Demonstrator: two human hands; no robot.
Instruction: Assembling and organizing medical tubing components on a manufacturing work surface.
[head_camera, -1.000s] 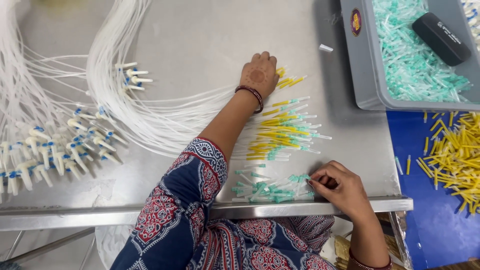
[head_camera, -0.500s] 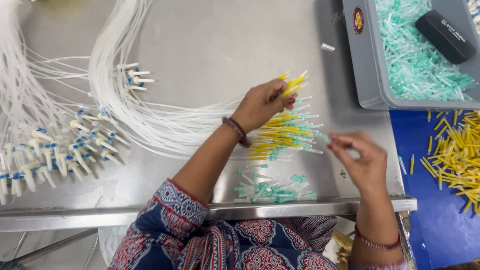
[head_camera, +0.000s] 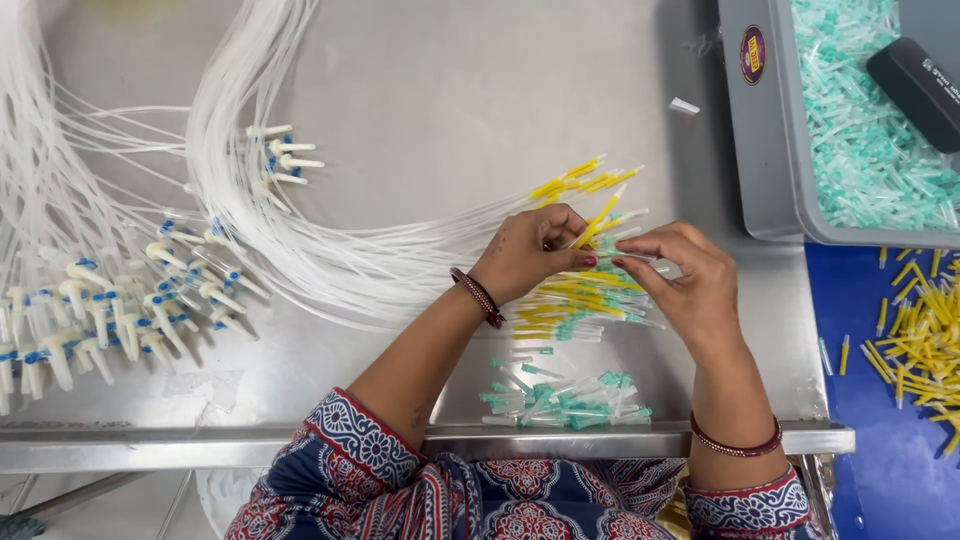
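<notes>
My left hand (head_camera: 530, 255) pinches the end of a thin white tube with a yellow cap (head_camera: 598, 220). My right hand (head_camera: 685, 280) meets it fingertip to fingertip and grips a small clear piece (head_camera: 640, 258) at that tube end. Beneath both hands lies a row of yellow-capped tube ends (head_camera: 575, 300) on the steel table (head_camera: 450, 90). More yellow-capped ends (head_camera: 585, 178) fan out just above my left hand. A small heap of green-tipped clear pieces (head_camera: 565, 400) lies near the table's front edge.
Long bundles of white tubing (head_camera: 250, 200) loop across the table's left, with white and blue fittings (head_camera: 110, 310). A grey bin (head_camera: 770, 150) at upper right holds green-tipped pieces and a black case (head_camera: 915, 85). Loose yellow caps (head_camera: 925, 330) lie on a blue surface at right.
My left hand lifted a yellow-capped tube end off the table. My right hand rose from the green heap at the front edge and came in to meet the left.
</notes>
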